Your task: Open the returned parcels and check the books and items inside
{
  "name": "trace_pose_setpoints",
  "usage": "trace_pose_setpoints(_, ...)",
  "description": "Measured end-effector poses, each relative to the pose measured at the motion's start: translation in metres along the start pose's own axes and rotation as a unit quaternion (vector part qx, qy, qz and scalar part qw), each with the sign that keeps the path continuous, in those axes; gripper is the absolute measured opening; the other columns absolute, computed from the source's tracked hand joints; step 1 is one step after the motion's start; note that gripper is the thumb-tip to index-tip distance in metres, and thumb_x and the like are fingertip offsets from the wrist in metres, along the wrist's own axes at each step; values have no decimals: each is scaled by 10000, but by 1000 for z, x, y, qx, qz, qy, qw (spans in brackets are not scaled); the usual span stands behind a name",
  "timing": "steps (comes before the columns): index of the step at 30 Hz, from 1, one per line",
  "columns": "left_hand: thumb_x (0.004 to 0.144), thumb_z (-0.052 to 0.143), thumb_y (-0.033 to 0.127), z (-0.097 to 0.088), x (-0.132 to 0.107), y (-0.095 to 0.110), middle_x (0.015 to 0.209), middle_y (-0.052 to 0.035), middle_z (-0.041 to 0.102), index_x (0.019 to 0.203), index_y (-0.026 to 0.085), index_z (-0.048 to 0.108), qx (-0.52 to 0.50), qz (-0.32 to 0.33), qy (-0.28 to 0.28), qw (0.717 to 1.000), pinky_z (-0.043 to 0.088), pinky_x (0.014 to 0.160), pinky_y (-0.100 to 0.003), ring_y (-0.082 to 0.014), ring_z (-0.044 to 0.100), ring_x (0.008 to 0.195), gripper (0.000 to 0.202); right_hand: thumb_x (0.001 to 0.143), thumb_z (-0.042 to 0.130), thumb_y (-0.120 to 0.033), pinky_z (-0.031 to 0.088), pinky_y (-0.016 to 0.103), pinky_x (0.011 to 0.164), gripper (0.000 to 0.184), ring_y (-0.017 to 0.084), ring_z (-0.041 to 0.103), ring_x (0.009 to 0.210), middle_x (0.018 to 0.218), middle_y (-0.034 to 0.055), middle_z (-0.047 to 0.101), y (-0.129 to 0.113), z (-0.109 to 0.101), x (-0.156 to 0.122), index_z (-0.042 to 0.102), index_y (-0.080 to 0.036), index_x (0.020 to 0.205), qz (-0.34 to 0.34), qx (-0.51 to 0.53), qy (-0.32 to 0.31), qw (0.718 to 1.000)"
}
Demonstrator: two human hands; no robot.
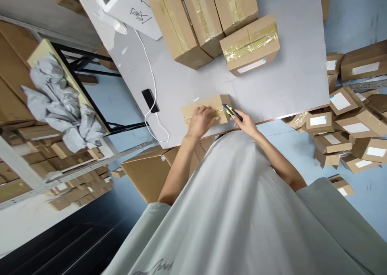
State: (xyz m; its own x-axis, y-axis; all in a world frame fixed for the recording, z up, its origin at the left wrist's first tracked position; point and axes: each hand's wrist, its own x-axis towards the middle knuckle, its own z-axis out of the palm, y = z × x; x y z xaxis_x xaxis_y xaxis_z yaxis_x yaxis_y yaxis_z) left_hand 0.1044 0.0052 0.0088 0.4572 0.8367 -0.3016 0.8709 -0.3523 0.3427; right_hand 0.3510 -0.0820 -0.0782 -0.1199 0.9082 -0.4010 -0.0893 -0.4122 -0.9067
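A small taped cardboard box (222, 116) lies at the near edge of the grey table (299, 81). My left hand (200, 121) rests on its top with the fingers bent over the tape, steadying or touching it; which of these I cannot tell. In my right hand (247, 124) is a black and yellow box cutter (232, 112), its tip at the right end of the box, by the tape. Whether the blade touches the cardboard is too small to make out.
Several larger taped boxes (193, 23) stand at the table's back, with one labelled box (250, 45) before them. A black power bank (150, 100) with a white cable lies left. Opened cartons (347, 124) are heaped at right. Grey plastic bags (60, 98) lie on a stand.
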Motion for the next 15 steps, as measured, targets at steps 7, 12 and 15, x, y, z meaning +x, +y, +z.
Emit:
trace_pose_setpoints(7,921,913,280,-17,33,-23,1565,-171,653,1565,238,657,14,14,16,1000,543,1235,-541,-377,671,1403,695,1069,661,-708,657,300,705,587,168,776,690,1084,42,873,-1,9,0,762,-236,1404,-5,18,31,999)
trace_pose_setpoints(12,886,954,399,-22,52,-33,1491,-202,700,1619,210,653,40,43,-29,998,545,1231,-601,-427,665,1374,815,1090,654,-639,651,290,701,523,173,793,703,1093,41,878,-3,12,-6,754,-243,1416,3,18,40,999)
trace_pose_setpoints(15,904,915,404,-26,59,-35,1414,-208,746,1566,196,709,52,44,-50,996,546,1213,-626,-440,672,1309,723,1099,646,-592,658,305,720,493,178,792,698,1095,47,882,-2,14,-9,750,-235,1423,2,17,46,999)
